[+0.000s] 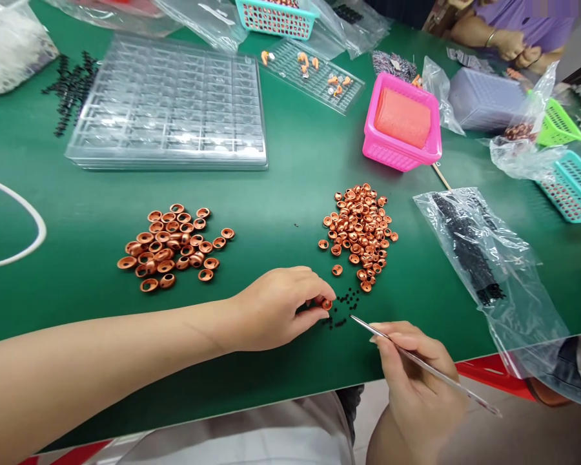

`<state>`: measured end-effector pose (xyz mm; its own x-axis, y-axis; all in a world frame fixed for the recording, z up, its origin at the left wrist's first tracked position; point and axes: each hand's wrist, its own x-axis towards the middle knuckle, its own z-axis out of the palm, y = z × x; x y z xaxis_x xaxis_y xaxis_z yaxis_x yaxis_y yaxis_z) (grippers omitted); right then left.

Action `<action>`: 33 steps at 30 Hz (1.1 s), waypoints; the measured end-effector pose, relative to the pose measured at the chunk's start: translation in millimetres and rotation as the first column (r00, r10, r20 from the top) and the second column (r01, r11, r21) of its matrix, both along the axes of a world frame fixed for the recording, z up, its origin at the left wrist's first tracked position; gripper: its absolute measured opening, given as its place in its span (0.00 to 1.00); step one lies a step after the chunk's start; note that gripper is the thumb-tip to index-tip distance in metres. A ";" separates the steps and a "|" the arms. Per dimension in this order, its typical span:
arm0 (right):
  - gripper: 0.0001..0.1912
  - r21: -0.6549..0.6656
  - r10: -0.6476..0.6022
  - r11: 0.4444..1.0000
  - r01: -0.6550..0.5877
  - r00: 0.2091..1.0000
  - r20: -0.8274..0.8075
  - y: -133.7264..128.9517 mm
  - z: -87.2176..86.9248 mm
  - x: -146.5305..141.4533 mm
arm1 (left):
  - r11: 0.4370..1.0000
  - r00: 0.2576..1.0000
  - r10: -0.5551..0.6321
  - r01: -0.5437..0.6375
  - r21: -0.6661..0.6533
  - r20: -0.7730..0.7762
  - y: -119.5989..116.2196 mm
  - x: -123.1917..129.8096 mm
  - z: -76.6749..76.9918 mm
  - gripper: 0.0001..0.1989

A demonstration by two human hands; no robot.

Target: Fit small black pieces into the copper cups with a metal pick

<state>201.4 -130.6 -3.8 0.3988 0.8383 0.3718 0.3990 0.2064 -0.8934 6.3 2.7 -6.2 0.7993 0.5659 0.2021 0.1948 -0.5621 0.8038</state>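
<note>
Between the thumb and fingers of my left hand [281, 307] is a small copper-coloured cup [326, 304] with its hollow side showing. My right hand [419, 374] grips thin metal tweezers [430, 369] like a pen; their tip points at several tiny black pieces [347, 300] scattered on the green table. I cannot tell whether the tip holds a piece. Beyond the black pieces lies a heap of small copper cups [361, 226]. Left of it, past my left forearm, sits a looser group of larger copper cups [169, 245].
Stacked clear plastic trays [174, 103] stand at the back left, beside black strips [72, 87]. A pink basket [401, 155] holds orange foam. To the right lies a plastic bag of black parts [469, 252]. Another person's hands [516, 48] show at the far right.
</note>
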 end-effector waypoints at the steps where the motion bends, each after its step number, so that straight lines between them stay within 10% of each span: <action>1: 0.12 0.023 0.007 1.000 -0.007 1.000 -0.001 1.5 0.8 -3.7 | 1.000 1.000 -0.004 0.004 0.006 0.004 0.0 -0.1 0.2 0.04; 33: 0.15 -0.052 0.105 0.994 -0.098 0.983 0.150 9.1 -2.8 -20.6 | 1.000 1.000 -0.009 0.009 0.001 0.006 -0.3 -0.1 5.2 0.04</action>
<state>180.8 -121.5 -6.6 0.2528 0.8882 0.3836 0.5098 0.2147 -0.8331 6.1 2.4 -1.0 0.8033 0.5585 0.2070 0.1852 -0.5645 0.8044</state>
